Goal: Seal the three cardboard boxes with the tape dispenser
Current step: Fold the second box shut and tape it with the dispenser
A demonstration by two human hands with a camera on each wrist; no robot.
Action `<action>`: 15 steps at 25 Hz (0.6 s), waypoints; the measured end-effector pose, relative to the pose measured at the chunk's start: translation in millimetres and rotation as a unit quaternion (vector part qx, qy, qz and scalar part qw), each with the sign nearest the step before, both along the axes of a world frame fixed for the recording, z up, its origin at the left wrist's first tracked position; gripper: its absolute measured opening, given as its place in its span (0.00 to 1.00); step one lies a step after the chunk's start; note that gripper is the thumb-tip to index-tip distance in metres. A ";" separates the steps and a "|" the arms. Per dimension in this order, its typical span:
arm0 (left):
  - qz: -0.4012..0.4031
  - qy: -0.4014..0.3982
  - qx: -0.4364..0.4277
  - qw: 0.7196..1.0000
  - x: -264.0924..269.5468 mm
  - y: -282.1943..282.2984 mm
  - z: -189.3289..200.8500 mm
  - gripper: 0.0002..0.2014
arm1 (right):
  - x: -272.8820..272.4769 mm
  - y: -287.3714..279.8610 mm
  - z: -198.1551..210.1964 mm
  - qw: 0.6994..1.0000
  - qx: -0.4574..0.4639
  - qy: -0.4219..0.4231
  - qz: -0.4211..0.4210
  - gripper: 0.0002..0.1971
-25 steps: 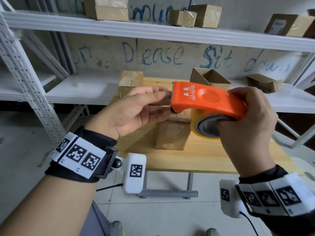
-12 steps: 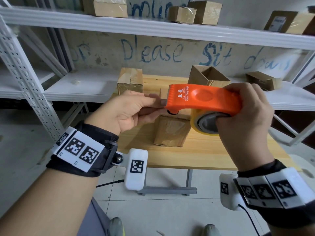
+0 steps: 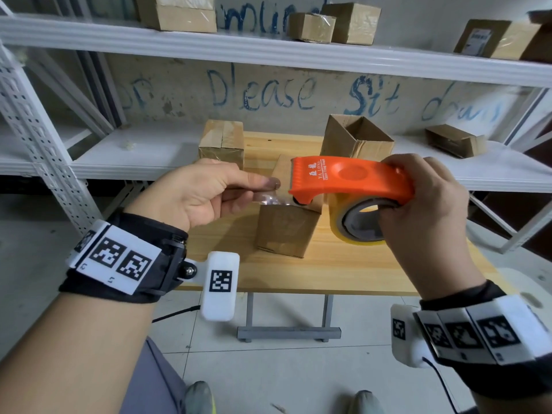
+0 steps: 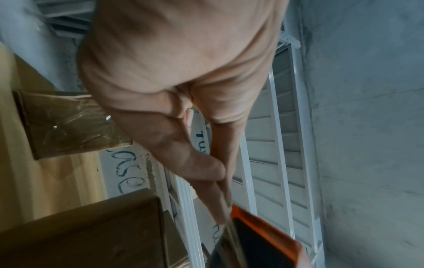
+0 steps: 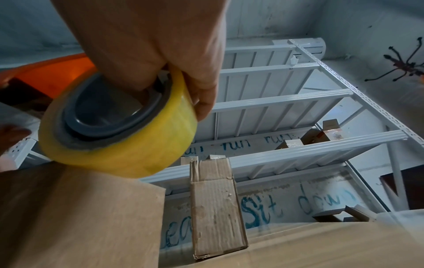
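I'm gripping the tape dispenser point(image 3: 349, 180) in my right hand point(image 3: 424, 210) above the near box point(image 3: 286, 228) on the table point(image 3: 343, 264); left hand point(image 3: 197, 192) fingers are pinching the tape end point(image 3: 268, 198). It's risking folding onto itself if slackening.

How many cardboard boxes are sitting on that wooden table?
3: a closed box at the back left, an open box at the back right, and a front box under the hands. None seems hidden.
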State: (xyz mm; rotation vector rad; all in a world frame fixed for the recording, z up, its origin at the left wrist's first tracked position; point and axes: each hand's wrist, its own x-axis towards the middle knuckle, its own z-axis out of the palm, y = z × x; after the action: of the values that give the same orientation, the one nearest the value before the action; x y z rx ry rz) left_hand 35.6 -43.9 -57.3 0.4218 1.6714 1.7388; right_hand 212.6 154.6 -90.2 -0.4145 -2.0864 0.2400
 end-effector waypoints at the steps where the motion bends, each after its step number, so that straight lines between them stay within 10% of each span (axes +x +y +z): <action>1: 0.010 0.001 -0.001 1.000 -2.8 -3.8 1.9 0.02 | 3.3 3.3 1.0 1.000 0.002 -0.001 -0.009 0.27; 15: 0.072 0.041 -0.036 0.996 -16.0 -21.5 -0.2 0.12 | 28.8 15.2 -9.6 0.997 0.011 -0.038 -0.059 0.26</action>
State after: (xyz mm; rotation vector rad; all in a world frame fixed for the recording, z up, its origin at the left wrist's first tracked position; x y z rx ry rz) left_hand 19.6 -65.4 -57.5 0.3518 1.8576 1.7774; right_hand 241.4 169.7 -99.8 -0.5400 -2.1285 0.1323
